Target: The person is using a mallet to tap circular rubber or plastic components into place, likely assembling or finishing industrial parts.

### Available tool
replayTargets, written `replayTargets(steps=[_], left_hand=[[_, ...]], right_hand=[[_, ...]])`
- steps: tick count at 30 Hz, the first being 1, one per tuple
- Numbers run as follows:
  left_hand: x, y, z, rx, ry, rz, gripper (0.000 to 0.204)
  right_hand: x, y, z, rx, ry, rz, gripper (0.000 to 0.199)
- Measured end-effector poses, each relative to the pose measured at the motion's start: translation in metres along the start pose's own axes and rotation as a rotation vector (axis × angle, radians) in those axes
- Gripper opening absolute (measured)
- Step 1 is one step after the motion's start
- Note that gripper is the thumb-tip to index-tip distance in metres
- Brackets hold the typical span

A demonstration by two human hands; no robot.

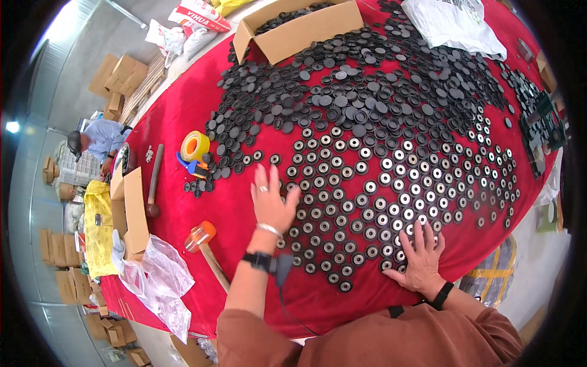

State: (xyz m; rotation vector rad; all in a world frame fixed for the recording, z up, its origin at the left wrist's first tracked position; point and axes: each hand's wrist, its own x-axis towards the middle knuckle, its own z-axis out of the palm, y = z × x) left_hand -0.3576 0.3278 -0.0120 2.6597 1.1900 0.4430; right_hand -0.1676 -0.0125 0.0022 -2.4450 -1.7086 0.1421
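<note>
Seen from above a round table draped in red cloth (183, 116). Nearest, pressed flat on the cloth: the right hand (422, 257), fingers spread wide, gripping nothing, palm laid over the lower edge of the small black round parts with pale centres (391, 183), likely to steady or gather them. Just beyond, the left hand (272, 202), also open and empty, fingers splayed at the left margin of the same single-layer spread, as if corralling strays. Left of the hands, set well apart from the parts: an orange-headed mallet with a wooden handle (205, 244), a crumpled clear plastic bag (156, 275), a small open cardboard box (131, 211) and a yellow tape roll in a blue dispenser (194, 150). Farther back, heaped thicker: plain black discs (354, 79), spilling toward a long open cardboard carton (299, 27). Beside it, a white plastic bag (452, 24).
</note>
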Motion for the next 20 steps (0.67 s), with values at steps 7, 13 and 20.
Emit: replayTargets(steps=[7,13,20], left_hand=[[0.071,-0.033,0.022,0.192,-0.112,-0.256,0.073],[0.036,-0.017,0.016,0.07,-0.128,0.038,0.074],[0.05,-0.031,0.001,-0.08,-0.062,-0.12,0.075]], right_hand=[[0.001,0.0,0.004,0.003,0.042,-0.009,0.091],[0.003,0.001,0.002,0.012,0.043,0.0,0.088],[-0.001,0.003,0.004,0.021,0.039,0.005,0.085]])
